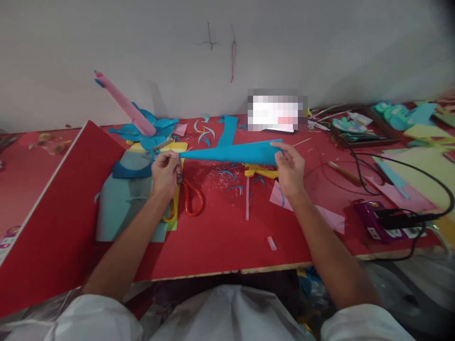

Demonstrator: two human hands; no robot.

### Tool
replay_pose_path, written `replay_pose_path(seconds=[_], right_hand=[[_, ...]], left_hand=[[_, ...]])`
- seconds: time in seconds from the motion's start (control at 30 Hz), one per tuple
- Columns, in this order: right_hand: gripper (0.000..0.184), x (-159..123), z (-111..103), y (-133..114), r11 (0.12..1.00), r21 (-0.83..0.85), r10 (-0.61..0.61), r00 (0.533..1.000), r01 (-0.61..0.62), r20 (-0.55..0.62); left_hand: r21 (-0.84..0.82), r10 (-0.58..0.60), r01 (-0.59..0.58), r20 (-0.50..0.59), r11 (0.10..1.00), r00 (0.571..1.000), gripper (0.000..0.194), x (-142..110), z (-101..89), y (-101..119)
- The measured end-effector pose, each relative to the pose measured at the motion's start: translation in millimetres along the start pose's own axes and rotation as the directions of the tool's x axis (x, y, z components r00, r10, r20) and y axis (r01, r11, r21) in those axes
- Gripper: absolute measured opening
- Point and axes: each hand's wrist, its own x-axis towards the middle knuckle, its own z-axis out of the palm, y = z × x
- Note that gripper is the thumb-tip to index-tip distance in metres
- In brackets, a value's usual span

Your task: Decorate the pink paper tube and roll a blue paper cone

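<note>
A blue paper cone (227, 152) stretches sideways between my two hands above the red table (223, 237). My left hand (165, 171) pinches its narrow tip. At the wide end, the fingers and thumb of my right hand (290, 166) grip the paper's edge. Just below my left hand lie scissors (194, 199) with an orange and a yellow handle, their blades partly covered by the hand. Under the cone's wide end sits a yellow glue gun (261, 171), with a clear glue stick (248, 199) beside it. Thin blue and white paper trimmings (227, 176) are scattered beneath the cone.
A pink rolled tube (124, 102) stands tilted on blue paper petals at the back left. A red board (53, 213) leans at the left. On the right are a purple power strip (377, 220) with black cables and a brown tray (373, 137). A blurred screen (273, 113) stands behind.
</note>
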Motion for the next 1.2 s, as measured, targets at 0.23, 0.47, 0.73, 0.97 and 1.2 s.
replay_pose_path(seconds=[0.23, 0.47, 0.73, 0.97, 1.2], right_hand=[[0.028, 3, -3, 13, 0.999, 0.019, -0.03, 0.999, 0.03, -0.034], [0.025, 2, -3, 9, 0.998, 0.011, -0.06, 0.998, 0.06, -0.028], [0.042, 4, -6, 14, 0.997, 0.005, -0.072, 0.997, 0.072, -0.023], [0.027, 2, -3, 12, 0.997, -0.001, -0.079, 0.995, 0.079, -0.064], [0.029, 3, -5, 20, 0.996, -0.066, -0.07, 0.993, 0.064, -0.091]], left_hand=[[0.036, -0.034, 0.033, 0.028, 0.999, 0.999, 0.044, -1, -0.2, 2], [0.009, -0.022, 0.022, -0.003, 1.0, 1.0, 0.045, 0, 0.3, 0], [0.03, -0.053, 0.053, -0.005, 0.998, 0.999, 0.047, -3, 2.6, 5], [0.072, -0.043, 0.042, 0.004, 0.997, 0.999, 0.05, -5, 3.4, 4], [0.084, 0.003, -0.005, 0.029, 0.996, 1.0, 0.049, -5, 4.0, 3]])
